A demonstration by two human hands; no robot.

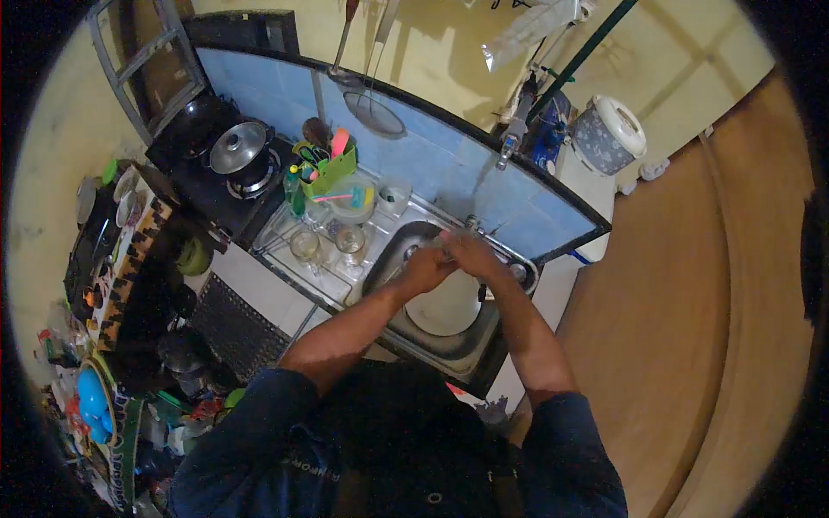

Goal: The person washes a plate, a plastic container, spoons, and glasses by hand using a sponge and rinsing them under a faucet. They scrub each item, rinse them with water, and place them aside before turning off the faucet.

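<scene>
Over the metal sink [466,363], my left hand [427,269] and my right hand [474,257] are close together, touching or nearly so. Their fingers are curled inward around something too small and blurred to make out. Below them, a pale round plate or basin [445,312] lies in the sink. The tap [472,224] is just beyond my right hand. Two clear glass mugs, one [305,246] beside the other [349,241], stand on the drainboard to the left.
A lidded pot [239,148] sits on the black stove at the left. Behind the mugs are a green utensil holder [332,173] and a clear bowl with a sponge [352,200]. A patterned rice cooker [608,138] is at the right, beyond the tiled ledge.
</scene>
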